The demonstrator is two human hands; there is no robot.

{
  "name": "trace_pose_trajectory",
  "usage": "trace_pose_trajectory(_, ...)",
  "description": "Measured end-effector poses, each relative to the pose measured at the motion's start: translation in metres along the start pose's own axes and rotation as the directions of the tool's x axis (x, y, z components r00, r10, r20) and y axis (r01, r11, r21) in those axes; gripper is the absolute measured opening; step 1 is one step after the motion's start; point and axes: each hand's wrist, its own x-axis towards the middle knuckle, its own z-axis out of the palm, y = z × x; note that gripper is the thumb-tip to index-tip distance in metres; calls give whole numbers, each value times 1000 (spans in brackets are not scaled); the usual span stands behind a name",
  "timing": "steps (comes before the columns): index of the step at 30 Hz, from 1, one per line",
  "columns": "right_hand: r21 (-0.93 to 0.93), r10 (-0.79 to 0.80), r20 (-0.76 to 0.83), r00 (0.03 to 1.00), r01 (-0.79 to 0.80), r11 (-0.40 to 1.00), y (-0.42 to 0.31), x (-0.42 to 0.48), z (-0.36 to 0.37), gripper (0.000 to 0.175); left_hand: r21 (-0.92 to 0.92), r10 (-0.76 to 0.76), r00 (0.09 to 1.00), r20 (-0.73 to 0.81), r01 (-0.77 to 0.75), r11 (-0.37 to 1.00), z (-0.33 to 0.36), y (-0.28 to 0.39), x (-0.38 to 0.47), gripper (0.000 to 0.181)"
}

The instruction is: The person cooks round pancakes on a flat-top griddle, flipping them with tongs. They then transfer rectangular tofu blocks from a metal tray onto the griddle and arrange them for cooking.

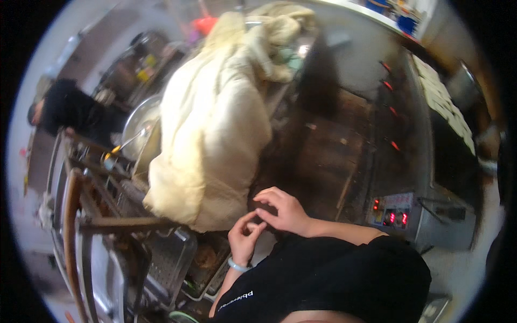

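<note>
My left hand (244, 240), with a pale bangle at its wrist, is raised in front of my black shirt (331, 274). Its thumb and fingers curl loosely, and nothing is visible in them. Close beside it, my right hand (287, 210) has bent fingers with a gap between thumb and forefinger. The fingertips of both hands meet or nearly meet; I cannot tell which. Just beyond them hangs the near edge of a large cream cloth cover (218, 133), thick and draped over a long heap or table. What lies under the cover is hidden.
At right stands a dark appliance with red knobs (393, 110) and a lit control panel (391, 212); pale flat pieces (444, 101) lie in rows on it. A metal rack (117, 224) and trays (171, 262) stand at left. Beyond are a metal bowl (133, 125) and another person (72, 107).
</note>
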Motion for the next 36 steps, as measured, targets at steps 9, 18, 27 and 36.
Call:
trace_pose_trajectory(9,-394,325,-405,855,-484,782,140,-51,-90,53,-440,-46,735,677,454,775,148,52,78,71)
trace_pose_trajectory(18,991,587,-91,804,131,-26,167,-35,-243,71,264,307,248,919,-965,-10,296,16,198,63)
trace_pose_trajectory(27,871,812,-344,472,-164,464,186,-87,-347,52,672,233,779,582,-622,401,251,-7,379,61)
trace_pose_trajectory(36,913,951,-259,167,-279,297,272,-26,-311,47,894,418,874,249,-373,247,296,69,628,70)
